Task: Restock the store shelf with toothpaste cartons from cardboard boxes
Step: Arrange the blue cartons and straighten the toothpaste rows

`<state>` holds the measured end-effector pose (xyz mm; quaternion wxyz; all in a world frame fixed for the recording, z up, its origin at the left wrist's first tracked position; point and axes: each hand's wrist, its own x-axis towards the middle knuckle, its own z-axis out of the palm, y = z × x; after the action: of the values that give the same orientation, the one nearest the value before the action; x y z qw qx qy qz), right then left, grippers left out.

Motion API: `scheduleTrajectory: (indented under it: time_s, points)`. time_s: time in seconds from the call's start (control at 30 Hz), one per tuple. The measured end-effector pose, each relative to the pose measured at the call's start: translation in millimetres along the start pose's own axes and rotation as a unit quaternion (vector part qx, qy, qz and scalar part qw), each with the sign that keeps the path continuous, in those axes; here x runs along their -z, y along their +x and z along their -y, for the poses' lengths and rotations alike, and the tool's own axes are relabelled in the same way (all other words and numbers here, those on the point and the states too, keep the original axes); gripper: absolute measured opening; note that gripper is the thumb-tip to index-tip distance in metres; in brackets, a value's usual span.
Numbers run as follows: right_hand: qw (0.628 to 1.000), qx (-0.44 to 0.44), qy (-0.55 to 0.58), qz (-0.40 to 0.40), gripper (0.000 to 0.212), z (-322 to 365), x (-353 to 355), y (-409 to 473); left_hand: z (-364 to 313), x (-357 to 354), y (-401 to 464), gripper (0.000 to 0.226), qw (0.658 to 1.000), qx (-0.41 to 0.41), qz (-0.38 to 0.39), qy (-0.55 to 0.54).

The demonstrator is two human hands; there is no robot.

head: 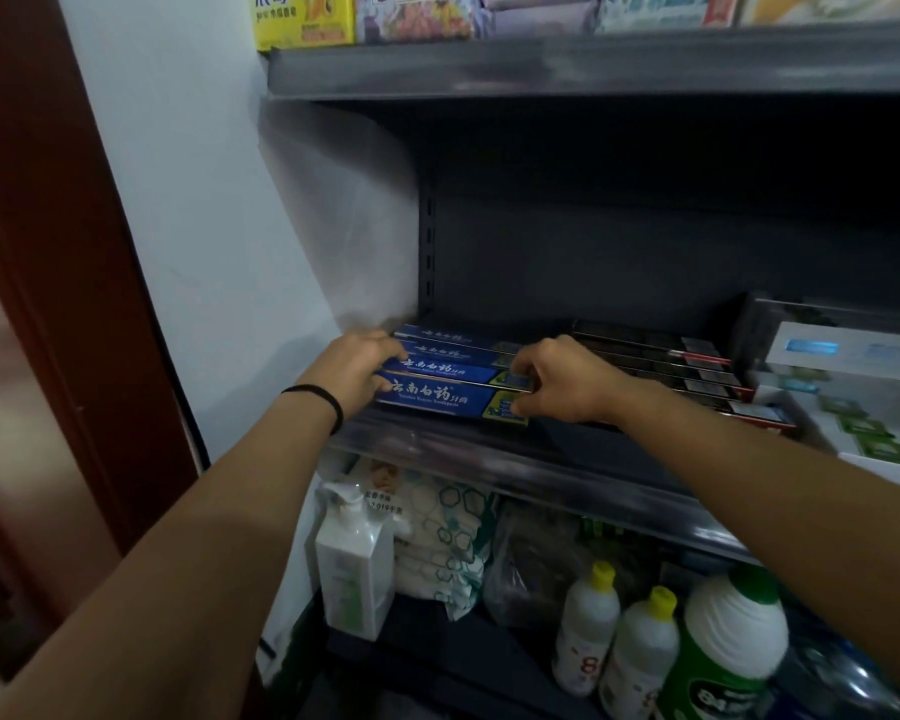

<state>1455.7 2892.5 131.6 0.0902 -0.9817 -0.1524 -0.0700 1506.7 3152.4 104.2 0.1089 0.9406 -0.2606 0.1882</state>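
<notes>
Several blue toothpaste cartons with white lettering lie side by side at the left end of the dark middle shelf. My left hand grips the left ends of the front cartons, fingers curled over them. My right hand pinches their right ends at the yellow-green labels. A row of dark cartons with red ends lies just right of the blue ones. No cardboard box is in view.
White and green boxes fill the shelf's right end. Below stand a white pump bottle, wrapped packs, white bottles with yellow caps and a green-labelled jug. Packaged goods line the top shelf. A white wall borders the left.
</notes>
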Motion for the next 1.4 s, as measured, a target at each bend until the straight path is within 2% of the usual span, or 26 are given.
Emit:
scheduleTrajectory:
  time_s: [0.13, 0.43, 0.57, 0.77, 0.93, 1.13, 1.4]
  points:
    - [0.999, 0.014, -0.03, -0.012, 0.042, -0.2, -9.4, 1.2, 4.0, -9.1, 0.6, 0.041, 1.0, 0.007, 0.019, 0.014]
    - [0.993, 0.035, -0.108, -0.028, 0.042, -1.2, -16.8, 8.4, 9.0, -13.9, 7.4, 0.038, 0.999, 0.019, 0.032, 0.032]
    - [0.992, 0.039, -0.12, -0.024, 0.042, 1.3, -17.2, 8.3, 8.7, -11.7, 6.9, 0.041, 0.998, 0.02, 0.042, 0.044]
    - [0.992, 0.031, -0.118, -0.029, 0.054, 4.0, -8.9, -5.1, -7.9, 2.4, -1.6, 0.049, 0.997, 0.002, 0.041, 0.059]
    - [0.99, 0.025, -0.138, -0.034, 0.054, 12.2, 5.9, -33.7, -43.4, 21.1, -15.6, 0.052, 0.996, -0.039, 0.036, 0.078]
    - [0.98, 0.012, -0.192, -0.051, 0.068, 17.6, 19.3, -87.3, -95.2, 39.4, -40.5, 0.057, 0.989, -0.075, 0.053, 0.111]
    - [0.978, -0.026, -0.189, -0.083, 0.076, 4.3, 21.3, -177.8, -182.8, 40.0, -80.5, 0.061, 0.984, -0.135, 0.054, 0.106]
